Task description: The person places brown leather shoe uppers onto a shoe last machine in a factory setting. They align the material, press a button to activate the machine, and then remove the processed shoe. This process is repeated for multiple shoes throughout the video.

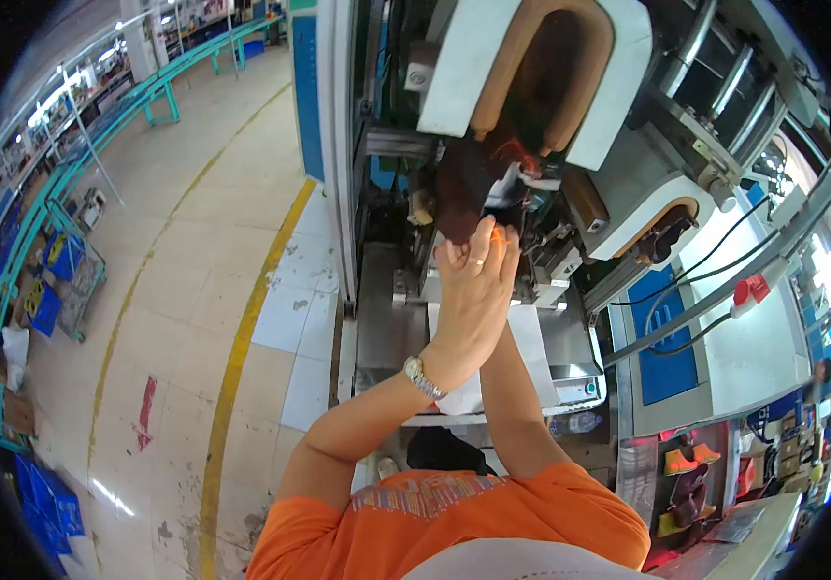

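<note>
Pale brim (522,561) sits nearest, dark upper (462,184) over worktop's (385,329) far edge, left hand (473,290) bent at its near end, right hand hidden behind, both grips untellable; probably best steadied evenly, clear of pad (505,72).

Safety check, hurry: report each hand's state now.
Left hand: fingers bent at the dark maroon piece; grip can't be told.
Right hand: hidden behind the left; only forearm visible, state can't be told.
</note>
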`<state>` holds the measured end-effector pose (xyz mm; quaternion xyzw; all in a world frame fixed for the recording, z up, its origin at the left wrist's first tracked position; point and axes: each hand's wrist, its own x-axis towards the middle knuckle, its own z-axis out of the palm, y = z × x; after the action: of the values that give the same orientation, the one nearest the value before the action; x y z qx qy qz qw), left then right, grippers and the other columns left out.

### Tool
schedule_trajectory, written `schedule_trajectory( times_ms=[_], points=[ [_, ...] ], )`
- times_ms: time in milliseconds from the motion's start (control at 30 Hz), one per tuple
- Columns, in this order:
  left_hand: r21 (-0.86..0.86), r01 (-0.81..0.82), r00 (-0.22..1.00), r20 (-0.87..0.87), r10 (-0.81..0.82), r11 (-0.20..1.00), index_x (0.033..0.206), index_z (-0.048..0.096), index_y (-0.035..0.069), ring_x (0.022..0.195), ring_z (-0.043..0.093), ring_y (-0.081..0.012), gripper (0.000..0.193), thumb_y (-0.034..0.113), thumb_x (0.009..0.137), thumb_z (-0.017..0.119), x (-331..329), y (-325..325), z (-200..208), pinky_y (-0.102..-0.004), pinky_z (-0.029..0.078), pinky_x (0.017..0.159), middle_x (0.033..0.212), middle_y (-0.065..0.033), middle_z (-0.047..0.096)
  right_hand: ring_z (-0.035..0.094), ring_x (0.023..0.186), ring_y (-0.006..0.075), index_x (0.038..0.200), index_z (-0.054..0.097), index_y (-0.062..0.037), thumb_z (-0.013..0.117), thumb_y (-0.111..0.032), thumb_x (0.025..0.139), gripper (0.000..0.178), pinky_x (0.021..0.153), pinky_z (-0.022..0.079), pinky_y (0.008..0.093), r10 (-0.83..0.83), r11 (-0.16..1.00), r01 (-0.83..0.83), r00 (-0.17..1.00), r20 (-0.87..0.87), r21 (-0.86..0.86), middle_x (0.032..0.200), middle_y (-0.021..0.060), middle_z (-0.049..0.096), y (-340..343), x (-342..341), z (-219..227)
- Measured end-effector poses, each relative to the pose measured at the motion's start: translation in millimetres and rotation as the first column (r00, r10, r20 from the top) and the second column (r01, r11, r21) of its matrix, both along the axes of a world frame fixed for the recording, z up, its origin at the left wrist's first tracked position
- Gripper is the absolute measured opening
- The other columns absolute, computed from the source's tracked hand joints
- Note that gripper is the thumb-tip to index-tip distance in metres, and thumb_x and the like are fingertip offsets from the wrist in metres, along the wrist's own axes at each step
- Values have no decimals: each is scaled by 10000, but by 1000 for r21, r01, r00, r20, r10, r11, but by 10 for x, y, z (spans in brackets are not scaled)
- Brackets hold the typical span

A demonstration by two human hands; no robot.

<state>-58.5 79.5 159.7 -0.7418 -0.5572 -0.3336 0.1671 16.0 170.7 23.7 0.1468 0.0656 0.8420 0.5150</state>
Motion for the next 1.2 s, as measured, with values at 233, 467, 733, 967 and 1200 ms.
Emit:
schedule_trajectory(
  times_ms=[233,467,733,967,1200],
  points=[
    [-52,26,999,-25,-28,998,1262,382,-18,1255,281,-247,544,59,746,538,-58,-59,79,-532,295,933,1207,-153,421,557,1012,228,1141,498,-56,352,-296,951,338,887,456,383,69,996,-81,972,-223,-46,1118,109,559,222,-182,51],
    [-81,12,997,-78,-19,997,1290,355,-7,1279,264,-253,584,82,749,556,-23,-63,60,-523,287,953,1260,-161,397,558,997,237,1118,503,-48,335,-290,953,337,879,459,388,-176,972,152,976,126,180,1097,118,561,341,-279,-69],
    [-25,213,977,-17,-214,977,1293,359,-8,1263,302,-307,616,111,738,600,-125,-136,212,-510,268,987,1255,-179,402,589,980,232,1075,531,-48,351,-321,943,353,882,475,391,-172,968,18,779,603,251,1023,124,611,613,-112,-49],
    [144,228,878,397,-267,963,1192,479,24,1122,442,-307,430,46,775,580,-610,-441,-479,-389,309,976,1187,-139,502,582,888,140,1020,555,-94,566,-137,866,160,756,459,258,-394,873,396,226,891,285,921,30,620,60,357,-80],
    [-708,277,507,682,527,649,1320,236,-31,1082,478,-303,853,171,646,718,-1434,-948,-3041,-412,428,840,1151,-223,463,500,775,118,860,523,7,481,-6,868,45,704,399,228,-365,-275,349,-900,238,896,865,72,544,-1657,1941,1046]
  ],
)
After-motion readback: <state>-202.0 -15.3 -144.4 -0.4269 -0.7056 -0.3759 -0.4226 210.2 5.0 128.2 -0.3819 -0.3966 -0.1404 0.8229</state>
